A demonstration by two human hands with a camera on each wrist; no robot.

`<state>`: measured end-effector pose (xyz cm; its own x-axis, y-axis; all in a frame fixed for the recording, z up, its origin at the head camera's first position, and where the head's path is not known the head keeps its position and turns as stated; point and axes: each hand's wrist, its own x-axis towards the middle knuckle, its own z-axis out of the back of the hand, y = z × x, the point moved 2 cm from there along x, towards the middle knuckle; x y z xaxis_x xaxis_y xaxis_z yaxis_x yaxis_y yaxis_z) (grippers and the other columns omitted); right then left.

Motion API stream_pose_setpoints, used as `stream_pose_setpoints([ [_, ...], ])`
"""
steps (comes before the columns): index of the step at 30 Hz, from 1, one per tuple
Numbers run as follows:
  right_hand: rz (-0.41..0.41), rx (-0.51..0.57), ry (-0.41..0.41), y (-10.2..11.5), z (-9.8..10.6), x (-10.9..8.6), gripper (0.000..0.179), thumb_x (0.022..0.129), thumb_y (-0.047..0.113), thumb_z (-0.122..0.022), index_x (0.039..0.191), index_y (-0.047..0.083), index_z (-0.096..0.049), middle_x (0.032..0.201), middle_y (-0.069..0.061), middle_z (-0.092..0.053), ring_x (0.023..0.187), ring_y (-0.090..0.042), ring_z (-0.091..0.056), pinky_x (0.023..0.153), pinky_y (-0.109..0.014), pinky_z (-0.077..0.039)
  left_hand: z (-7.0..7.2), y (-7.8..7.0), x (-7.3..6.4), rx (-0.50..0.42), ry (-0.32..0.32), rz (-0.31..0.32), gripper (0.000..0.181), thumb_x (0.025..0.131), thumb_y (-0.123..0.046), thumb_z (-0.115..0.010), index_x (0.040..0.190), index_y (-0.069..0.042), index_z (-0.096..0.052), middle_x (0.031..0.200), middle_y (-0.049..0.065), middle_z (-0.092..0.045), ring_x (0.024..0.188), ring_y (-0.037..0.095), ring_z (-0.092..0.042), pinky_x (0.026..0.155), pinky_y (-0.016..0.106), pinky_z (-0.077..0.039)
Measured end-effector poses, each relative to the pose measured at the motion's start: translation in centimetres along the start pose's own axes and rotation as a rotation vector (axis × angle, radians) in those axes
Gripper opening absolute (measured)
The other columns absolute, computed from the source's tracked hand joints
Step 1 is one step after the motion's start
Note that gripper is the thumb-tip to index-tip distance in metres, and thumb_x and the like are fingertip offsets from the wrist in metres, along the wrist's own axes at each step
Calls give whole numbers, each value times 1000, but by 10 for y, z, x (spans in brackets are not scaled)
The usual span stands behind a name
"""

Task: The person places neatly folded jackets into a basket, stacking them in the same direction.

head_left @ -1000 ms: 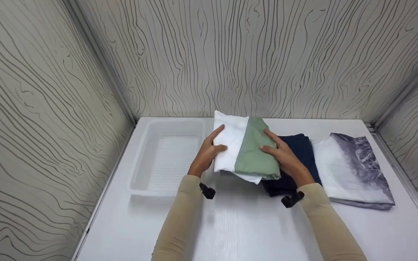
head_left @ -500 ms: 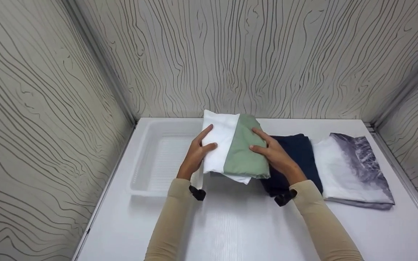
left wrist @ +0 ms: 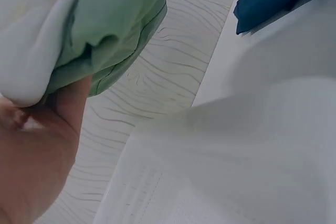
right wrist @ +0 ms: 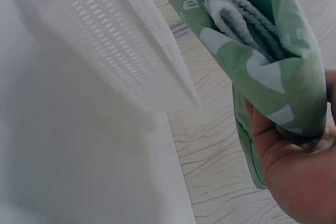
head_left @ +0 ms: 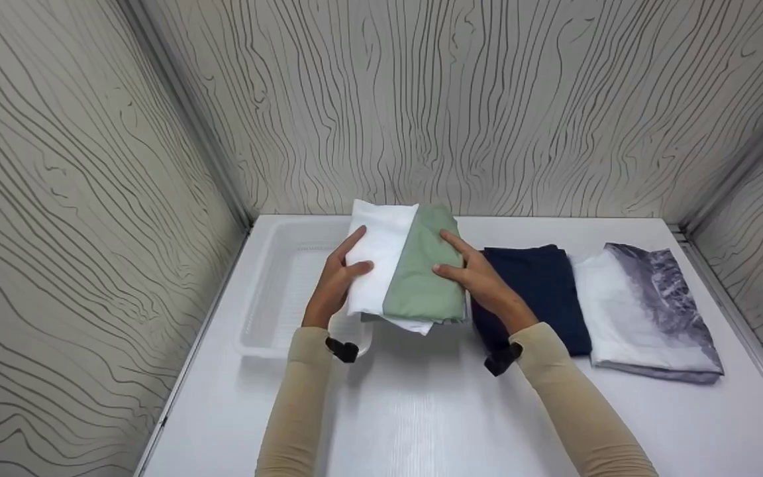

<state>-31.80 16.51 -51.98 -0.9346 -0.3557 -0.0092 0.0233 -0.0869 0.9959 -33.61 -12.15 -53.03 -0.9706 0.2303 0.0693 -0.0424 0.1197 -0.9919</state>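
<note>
A folded white-and-green garment (head_left: 424, 271) is held up above the table, between both hands. My left hand (head_left: 336, 278) grips its white side, thumb on top and the other fingers partly hidden beneath. On the green side, my right hand (head_left: 484, 278) holds the edge in the same way. The right wrist view shows the folded layers of the green cloth (right wrist: 294, 77) with pale printing and a gathered white band inside. In the left wrist view the cloth (left wrist: 115, 19) hangs over the hand. A white plastic basket (head_left: 255, 298) stands behind the left hand, partly covered by the garment.
A folded dark navy garment (head_left: 540, 298) lies on the white table (head_left: 408, 424), right of the right hand. Beside it lies a folded white-and-grey garment (head_left: 646, 318). Patterned panels (head_left: 381, 106) enclose the back and sides.
Both hands have carried the folded white-and-green garment leftward, and it now overlaps the basket's right part. More of the navy garment shows. The basket and the other garments stay put.
</note>
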Motion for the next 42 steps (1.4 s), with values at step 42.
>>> stream_pose_setpoints([
  [42, 5, -93, 82, 9, -96, 50, 91, 97, 19, -74, 172, 19, -22, 177, -22, -13, 161, -43, -25, 126, -60, -32, 106, 1, -32, 3, -118, 58, 75, 95, 0, -65, 162, -30, -49, 168, 4, -40, 140, 27, -49, 102, 37, -54],
])
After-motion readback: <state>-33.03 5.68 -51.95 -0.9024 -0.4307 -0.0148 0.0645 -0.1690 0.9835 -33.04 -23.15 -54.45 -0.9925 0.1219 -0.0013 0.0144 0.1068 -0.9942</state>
